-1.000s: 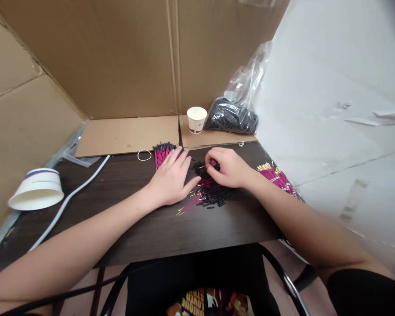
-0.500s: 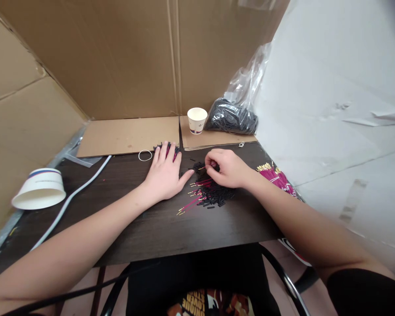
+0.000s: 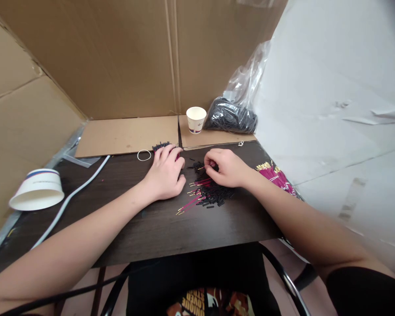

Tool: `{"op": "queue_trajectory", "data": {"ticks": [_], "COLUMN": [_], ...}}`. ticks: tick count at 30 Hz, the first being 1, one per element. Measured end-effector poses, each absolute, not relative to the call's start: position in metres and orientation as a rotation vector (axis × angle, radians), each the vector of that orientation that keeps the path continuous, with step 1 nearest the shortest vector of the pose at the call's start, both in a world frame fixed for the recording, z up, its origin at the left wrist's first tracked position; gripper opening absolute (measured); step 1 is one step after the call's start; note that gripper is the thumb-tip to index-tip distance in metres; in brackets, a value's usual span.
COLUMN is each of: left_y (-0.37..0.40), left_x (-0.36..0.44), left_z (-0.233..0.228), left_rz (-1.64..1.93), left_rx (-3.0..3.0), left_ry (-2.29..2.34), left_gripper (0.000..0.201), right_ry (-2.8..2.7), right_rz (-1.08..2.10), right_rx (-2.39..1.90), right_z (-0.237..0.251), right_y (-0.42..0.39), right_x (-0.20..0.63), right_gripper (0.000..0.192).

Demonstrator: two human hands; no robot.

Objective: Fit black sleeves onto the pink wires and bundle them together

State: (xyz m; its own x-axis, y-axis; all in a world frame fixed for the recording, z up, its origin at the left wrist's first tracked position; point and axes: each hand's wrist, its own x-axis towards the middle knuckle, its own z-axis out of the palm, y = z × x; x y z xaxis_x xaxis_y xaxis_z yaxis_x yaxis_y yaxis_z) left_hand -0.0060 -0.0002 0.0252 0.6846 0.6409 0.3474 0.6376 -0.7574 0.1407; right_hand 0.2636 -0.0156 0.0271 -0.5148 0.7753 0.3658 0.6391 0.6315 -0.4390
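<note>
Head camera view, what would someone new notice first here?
Two bare hands meet over a heap of black sleeves and pink wires mid-table: the right hand pinches one wire, the left hand lies on a bundle of capped wires. More gold-tipped wires lie at the right edge; cardboard walls enclose the desk.

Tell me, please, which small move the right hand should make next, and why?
Probably slide a black sleeve onto the pink wire pinched in the right hand. Its gold tip looks bare, loose sleeves lie just below, and the left hand rests on the sleeved bundle.
</note>
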Motion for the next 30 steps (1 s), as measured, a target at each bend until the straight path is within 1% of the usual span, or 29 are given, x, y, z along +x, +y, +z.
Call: {"op": "queue_trajectory", "data": {"ticks": [5, 16, 24, 27, 30], "left_y": [0.001, 0.01, 0.007, 0.003, -0.001], "left_x": [-0.006, -0.013, -0.01, -0.007, -0.002], "left_z": [0.024, 0.03, 0.025, 0.021, 0.016], "left_rz": [0.579, 0.504, 0.499, 0.532, 0.653], "left_rx": [2.943, 3.031, 2.987, 2.982, 2.89], "left_ry": [1.08, 0.979, 0.92, 0.885, 0.898], "left_gripper": [0.013, 0.014, 0.019, 0.02, 0.016], "right_ry": [-2.327, -2.354, -2.323, -2.286, -2.237], "right_rz": [0.333, 0.347, 0.366, 0.374, 0.373], "right_rx": [-1.103, -1.104, -1.073, -1.027, -0.963], "right_z": [0.027, 0.027, 0.028, 0.029, 0.03], "right_y": [-0.016, -0.016, -0.017, -0.019, -0.021], "right_x": [0.264, 0.263, 0.262, 0.26, 0.258], "right_gripper": [0.007, 0.005, 0.006, 0.006, 0.007]}}
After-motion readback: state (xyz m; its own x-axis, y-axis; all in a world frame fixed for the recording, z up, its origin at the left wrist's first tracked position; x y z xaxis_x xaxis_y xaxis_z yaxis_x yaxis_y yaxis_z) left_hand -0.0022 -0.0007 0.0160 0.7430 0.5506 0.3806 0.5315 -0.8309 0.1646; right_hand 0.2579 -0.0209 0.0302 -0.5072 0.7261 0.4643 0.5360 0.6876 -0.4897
